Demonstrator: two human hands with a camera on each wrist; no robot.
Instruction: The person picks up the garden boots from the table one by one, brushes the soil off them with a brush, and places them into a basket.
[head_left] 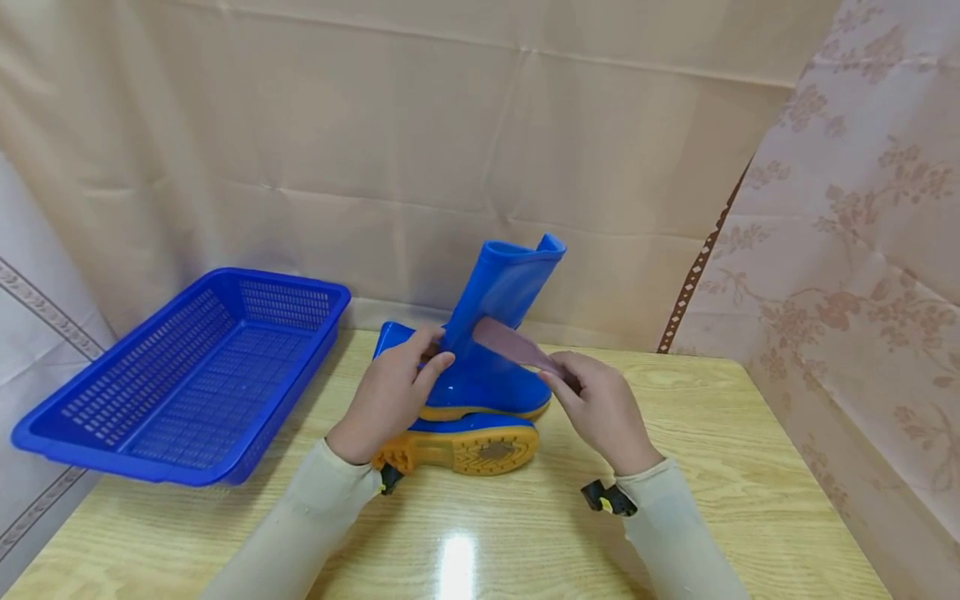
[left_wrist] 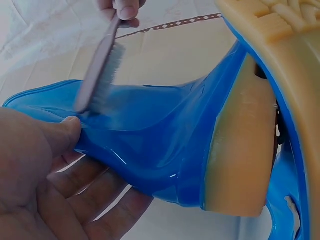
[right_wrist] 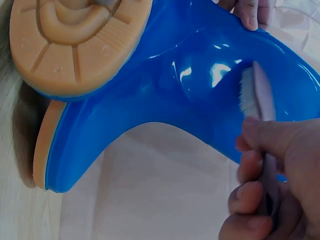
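Observation:
A blue rubber boot (head_left: 480,375) with a yellow sole stands on the table, its shaft leaning to the right. My left hand (head_left: 386,396) grips the back of the shaft; the left wrist view shows the thumb (left_wrist: 67,132) on the near side and fingers beneath. In my right hand (head_left: 603,408) is the handle of a brownish-pink brush (head_left: 510,343). Its pale bristles (right_wrist: 247,95) lie against the shaft of the boot. The other boot (head_left: 495,450) lies on its side in front, sole towards me, its shaft partly hidden by my left hand.
A blue plastic basket (head_left: 247,450) with slotted walls stands to the left on the wooden table (head_left: 720,433). Behind the table hangs a beige curtain (head_left: 360,150), and a flowered cloth (head_left: 862,250) covers the right side.

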